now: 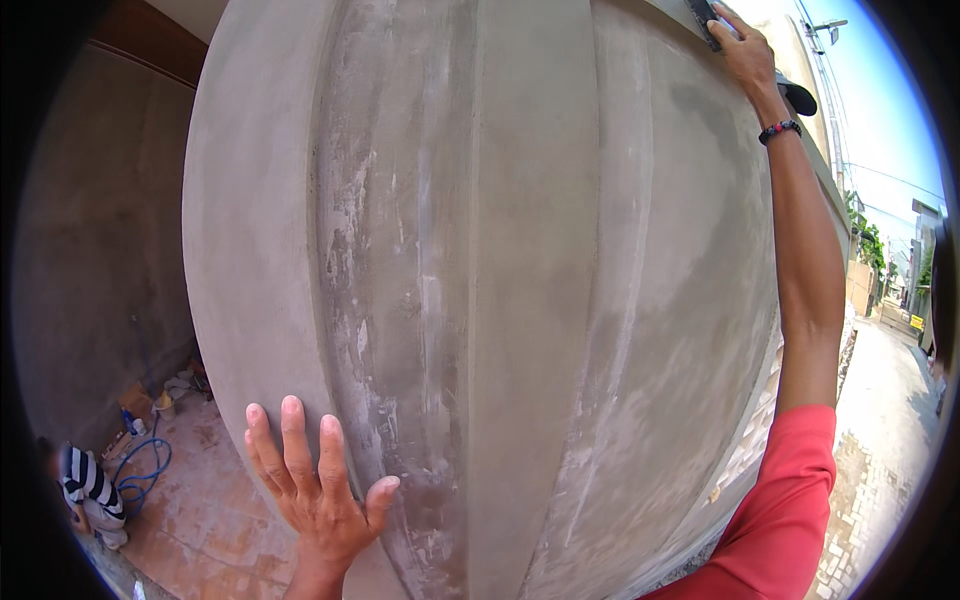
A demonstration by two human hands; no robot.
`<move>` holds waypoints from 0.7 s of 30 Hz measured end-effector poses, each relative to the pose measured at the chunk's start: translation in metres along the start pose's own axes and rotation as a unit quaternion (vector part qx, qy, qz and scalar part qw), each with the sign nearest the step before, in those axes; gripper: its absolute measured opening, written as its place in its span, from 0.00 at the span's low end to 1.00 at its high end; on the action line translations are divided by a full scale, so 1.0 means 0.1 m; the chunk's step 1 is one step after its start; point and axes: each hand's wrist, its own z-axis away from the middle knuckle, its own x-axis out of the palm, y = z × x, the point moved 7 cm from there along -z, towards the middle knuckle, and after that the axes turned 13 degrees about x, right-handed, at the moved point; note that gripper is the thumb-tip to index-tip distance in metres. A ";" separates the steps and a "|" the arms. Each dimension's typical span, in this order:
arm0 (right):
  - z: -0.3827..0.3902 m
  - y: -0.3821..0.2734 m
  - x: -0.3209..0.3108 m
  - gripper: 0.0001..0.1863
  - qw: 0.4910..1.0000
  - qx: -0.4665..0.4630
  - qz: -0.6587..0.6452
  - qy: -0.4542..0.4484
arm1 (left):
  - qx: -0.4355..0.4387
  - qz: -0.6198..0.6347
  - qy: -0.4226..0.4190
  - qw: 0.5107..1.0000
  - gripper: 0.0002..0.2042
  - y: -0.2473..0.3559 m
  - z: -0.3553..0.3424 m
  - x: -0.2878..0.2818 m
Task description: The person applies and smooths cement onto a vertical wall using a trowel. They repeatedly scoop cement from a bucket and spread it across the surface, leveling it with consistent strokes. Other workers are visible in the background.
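The dark tool point(703, 22) is sitting high at the upper right of the grey wall point(530, 250), seemingly gripped there because that edge is lying above the person's head. The 2 hands are standing well apart: the right hand point(748, 55) is closing its fingers around the tool, while the left hand point(315, 500) is spreading wide low before the wall, holding 0 things, perhaps for balance; whether it is touching, I cannot tell.

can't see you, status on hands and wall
Right hand gripping dark tool. Left hand open by patchy grey wall. Person lower left, not blocking.
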 end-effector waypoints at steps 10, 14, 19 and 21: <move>0.01 0.31 0.17 0.27 0.990 0.079 -0.117 -0.032 | 0.003 -0.009 0.002 1.000 0.34 -0.01 0.02 -0.02; -0.25 0.82 0.31 0.27 0.964 0.225 -0.124 -0.062 | 0.002 0.005 0.009 1.000 0.34 -0.01 -0.01 0.04; 0.17 -0.61 -0.06 0.24 0.986 0.077 -0.150 -0.015 | -0.009 -0.015 -0.016 1.000 0.34 -0.04 0.08 -0.06; 0.25 0.11 0.03 0.26 0.982 0.162 -0.077 -0.054 | 0.003 -0.005 -0.004 1.000 0.34 -0.03 0.05 -0.01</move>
